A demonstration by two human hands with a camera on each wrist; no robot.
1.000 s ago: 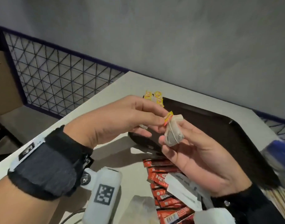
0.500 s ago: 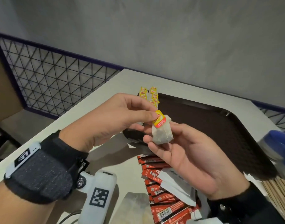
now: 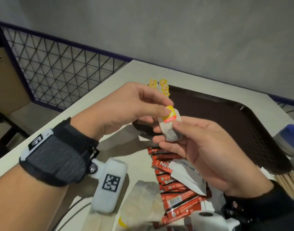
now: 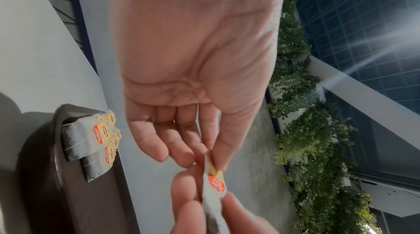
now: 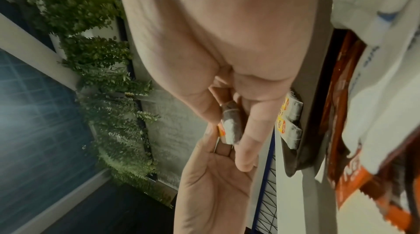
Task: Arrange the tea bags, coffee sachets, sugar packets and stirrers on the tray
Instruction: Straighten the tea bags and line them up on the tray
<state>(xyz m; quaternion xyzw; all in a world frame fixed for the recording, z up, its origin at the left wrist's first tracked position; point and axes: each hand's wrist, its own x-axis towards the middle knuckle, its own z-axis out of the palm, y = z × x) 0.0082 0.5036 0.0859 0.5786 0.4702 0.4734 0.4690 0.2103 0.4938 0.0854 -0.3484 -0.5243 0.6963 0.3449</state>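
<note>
Both hands raised together, left hand (image 3: 126, 104) and right hand (image 3: 208, 147) pinching

We find the tray (image 3: 226, 127) bare across most of its floor; only its far left corner is taken, by a cluster of tea bags (image 3: 161, 85). Approach from the near tabletop (image 3: 93, 87) edge is obstructed by coffee sachets (image 3: 174, 185) and sugar packets (image 3: 188, 177). Stirrers (image 3: 289, 182) and a blue-lidded container (image 3: 291, 140) crowd the tray's right rim. The tabletop's left edge lies open.
</note>
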